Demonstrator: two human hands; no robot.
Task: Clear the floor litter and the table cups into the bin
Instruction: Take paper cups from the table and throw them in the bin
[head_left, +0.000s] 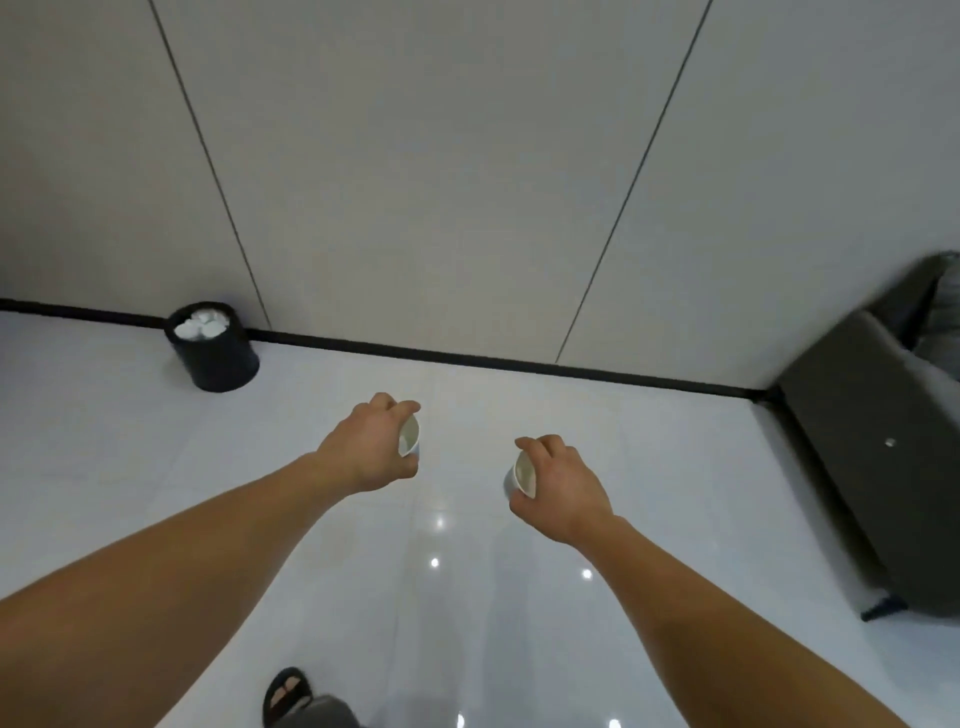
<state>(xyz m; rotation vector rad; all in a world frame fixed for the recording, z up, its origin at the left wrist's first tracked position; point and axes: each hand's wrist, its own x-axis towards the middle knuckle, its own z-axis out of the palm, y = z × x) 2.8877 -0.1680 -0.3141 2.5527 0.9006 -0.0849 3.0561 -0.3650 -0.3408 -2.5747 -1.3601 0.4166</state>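
The left hand (371, 447) was curled round a cup (409, 435) and the right hand (563, 488) round a second cup (522, 475), both tipped sideways, mouths facing inward, out over the glossy floor (649, 467). The bin (213, 358) stood well off to the left by the wall, heaped with white litter (201, 325). A toss from there could miss or bounce off that pile, and any dregs might spill.
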